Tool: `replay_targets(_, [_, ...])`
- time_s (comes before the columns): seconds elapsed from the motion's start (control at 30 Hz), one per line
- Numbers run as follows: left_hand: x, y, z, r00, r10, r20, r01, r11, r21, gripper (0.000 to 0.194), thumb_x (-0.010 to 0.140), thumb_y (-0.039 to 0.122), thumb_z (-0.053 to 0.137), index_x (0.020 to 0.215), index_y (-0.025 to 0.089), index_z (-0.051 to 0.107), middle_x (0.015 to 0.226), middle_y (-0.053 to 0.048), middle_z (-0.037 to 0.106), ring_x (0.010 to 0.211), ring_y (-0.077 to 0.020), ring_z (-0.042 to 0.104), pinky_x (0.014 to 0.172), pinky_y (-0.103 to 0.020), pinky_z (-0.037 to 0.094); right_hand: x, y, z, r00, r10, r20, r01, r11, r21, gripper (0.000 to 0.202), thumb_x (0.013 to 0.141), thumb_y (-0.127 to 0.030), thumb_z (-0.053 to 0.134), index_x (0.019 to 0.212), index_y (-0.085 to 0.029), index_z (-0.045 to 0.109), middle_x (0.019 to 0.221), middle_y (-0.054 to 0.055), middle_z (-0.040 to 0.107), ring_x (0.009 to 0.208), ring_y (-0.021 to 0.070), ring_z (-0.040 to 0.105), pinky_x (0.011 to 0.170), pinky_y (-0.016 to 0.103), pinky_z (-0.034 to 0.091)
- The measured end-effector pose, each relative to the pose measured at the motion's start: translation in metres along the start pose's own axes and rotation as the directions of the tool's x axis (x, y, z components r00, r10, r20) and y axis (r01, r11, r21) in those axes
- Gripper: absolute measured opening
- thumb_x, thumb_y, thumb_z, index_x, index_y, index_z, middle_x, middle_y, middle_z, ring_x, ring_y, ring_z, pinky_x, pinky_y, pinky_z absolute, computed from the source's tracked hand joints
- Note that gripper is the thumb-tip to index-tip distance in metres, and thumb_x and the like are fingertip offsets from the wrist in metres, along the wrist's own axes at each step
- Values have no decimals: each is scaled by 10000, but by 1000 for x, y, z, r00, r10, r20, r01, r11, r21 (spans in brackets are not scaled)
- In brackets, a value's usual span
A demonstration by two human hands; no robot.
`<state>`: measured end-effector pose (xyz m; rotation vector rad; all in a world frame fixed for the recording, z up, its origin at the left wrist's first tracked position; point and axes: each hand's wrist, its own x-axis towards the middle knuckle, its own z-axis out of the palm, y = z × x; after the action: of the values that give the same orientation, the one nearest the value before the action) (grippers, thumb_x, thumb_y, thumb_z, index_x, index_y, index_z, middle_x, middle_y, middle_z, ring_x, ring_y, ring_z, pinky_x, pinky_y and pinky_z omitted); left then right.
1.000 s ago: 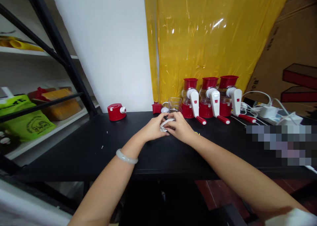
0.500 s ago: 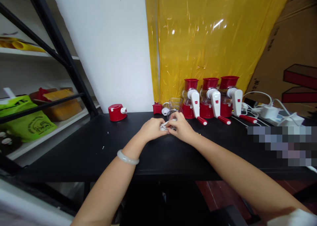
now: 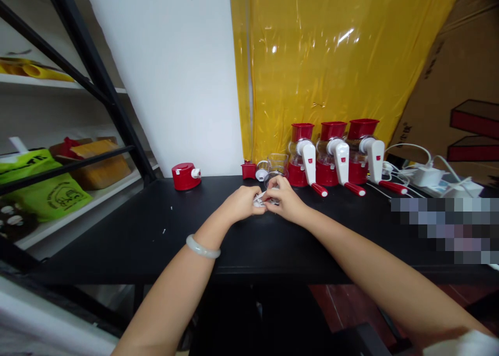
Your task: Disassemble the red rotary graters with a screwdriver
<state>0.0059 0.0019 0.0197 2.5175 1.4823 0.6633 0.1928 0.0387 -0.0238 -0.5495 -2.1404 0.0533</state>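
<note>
A white plastic part point(image 3: 259, 200) sits between the two hands, just above the table point(image 3: 128, 231). The fingers of the left hand point(image 3: 244, 202) are clamped on it from one side, those of the right hand point(image 3: 286, 200) pinch it from the other; its underside is hidden by them.

Just beyond the right fingers stands a clear plastic cup point(image 3: 277, 163), its lower part covered by the hand, so what it holds cannot be told. A white round fitting point(image 3: 261, 174) and a small red hopper point(image 3: 248, 170) sit beside it, straight beyond the left fingers.

To the right of the fingers, near the back edge, three rotary graters point(image 3: 331, 161) stand in a row — each with a red hopper on top, a clear drum below it and a white crank. The hoppers' insides are out of sight.

Well to the left of the fingers is a red grater base point(image 3: 185, 176) with a white fitting on its side. Farther left, on a shelf, a cardboard box point(image 3: 113, 167) shows red and yellow contents at its top — a lime-green bag point(image 3: 64, 195) lies in front.
</note>
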Motion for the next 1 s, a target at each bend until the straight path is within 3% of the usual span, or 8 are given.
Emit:
replay_targets(0.23, [-2,2,-5,998,14,57,-8,995,-99,174,684,282,663,809,164,633,730,-21,681,664,-179,646,583,-241,418,0,4,-2,1000,16,6,-16,1000,5,97,763,-145,740,817,-222,716,984,60,475,967,225,493,880,415,469])
replay_targets(0.43, [-3,0,-3,987,-60,146,106,938,-329,207,725,249,599,912,161,606,714,-3,660,571,-169,670,517,-234,480,0,1,-8,1000,13,10,-12,990,-141,93,815,-197,716,885,-245,753,1075,92,562,1031,258,491,877,430,488])
replay_targets(0.63, [-2,4,-2,998,-46,35,52,975,-218,120,717,240,612,804,158,620,676,-2,646,583,-156,641,523,-223,448,2,-8,-12,997,-59,48,71,945,-318,128,846,-226,693,952,-249,761,1119,113,620,1051,291,495,851,454,484])
replay_targets(0.83, [-2,4,-5,999,-22,41,31,970,-241,137,752,231,603,854,149,640,662,2,652,573,-140,620,526,-218,447,3,-5,-14,996,-80,46,90,958,-272,91,846,-228,686,914,-246,743,1045,94,608,934,240,518,752,377,477])
replay_targets(1.0, [-2,-2,-5,996,-6,84,39,919,-392,144,795,240,590,891,140,629,648,1,637,560,-138,622,492,-216,476,3,-2,-14,995,-96,24,98,975,-199,78,841,-217,680,897,-239,729,1023,85,585,938,224,532,749,347,480])
